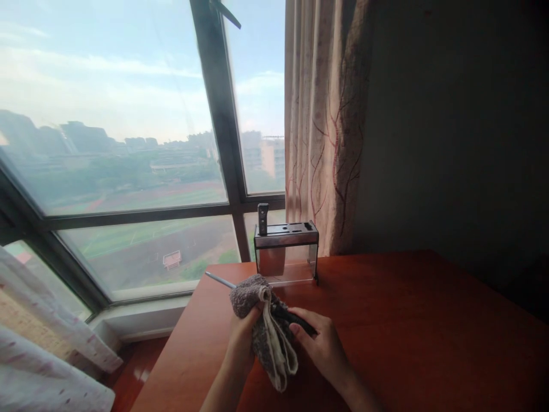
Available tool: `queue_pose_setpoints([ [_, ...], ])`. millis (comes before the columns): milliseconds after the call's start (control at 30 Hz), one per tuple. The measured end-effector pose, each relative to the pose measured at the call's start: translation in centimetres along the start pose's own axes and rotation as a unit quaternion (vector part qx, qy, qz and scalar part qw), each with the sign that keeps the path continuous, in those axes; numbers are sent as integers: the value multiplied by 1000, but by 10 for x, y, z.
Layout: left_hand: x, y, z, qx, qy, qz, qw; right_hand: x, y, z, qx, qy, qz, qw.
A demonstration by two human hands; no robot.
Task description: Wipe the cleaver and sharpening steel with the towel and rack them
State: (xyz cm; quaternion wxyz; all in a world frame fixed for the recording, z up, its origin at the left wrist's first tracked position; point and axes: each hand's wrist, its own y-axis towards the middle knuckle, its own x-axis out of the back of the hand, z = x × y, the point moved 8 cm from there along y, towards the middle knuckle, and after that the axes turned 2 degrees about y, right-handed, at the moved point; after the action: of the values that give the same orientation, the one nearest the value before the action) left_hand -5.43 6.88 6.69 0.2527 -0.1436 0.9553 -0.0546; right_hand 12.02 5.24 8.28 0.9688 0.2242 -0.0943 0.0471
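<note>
Right hand (323,337), clasping black handle (303,323); left hand (244,335), bunching grey cloth (262,335) around metal shaft (220,280). I'd wipe tipward, cloth snug, clear of the transparent holder (287,236) beyond.

The gray cloth (271,337) hides the middle of the black-handled tool (306,325).

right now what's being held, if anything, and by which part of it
The right hand holds a black-handled metal tool by its handle; the left hand grips a gray cloth by its bunched folds, around the tool's shaft.
</note>
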Motion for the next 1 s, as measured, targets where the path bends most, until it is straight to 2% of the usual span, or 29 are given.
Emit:
queue_pose_setpoints([
  [133,4,7,0,-2,-31,23,999,2,0,8,48,-53,17,997],
  [333,19,17,-10,-23,-39,-20,999,8,0,8,71,-67,9,995],
  [433,25,22,-12,-10,-48,-23,999,12,1,8,68,-78,4,995],
  [600,36,26,-24,-24,-75,-37,996,24,4,9,32,-38,-4,999],
  [767,39,26,-34,-32,-100,-49,993,41,4,-7,-45,36,-38,998],
  [867,37,26,-33,-20,-105,-40,993,45,3,-18,-86,87,-55,991],
  [1000,35,26,-25,7,-111,-38,993,42,2,-22,-101,117,-67,986],
])
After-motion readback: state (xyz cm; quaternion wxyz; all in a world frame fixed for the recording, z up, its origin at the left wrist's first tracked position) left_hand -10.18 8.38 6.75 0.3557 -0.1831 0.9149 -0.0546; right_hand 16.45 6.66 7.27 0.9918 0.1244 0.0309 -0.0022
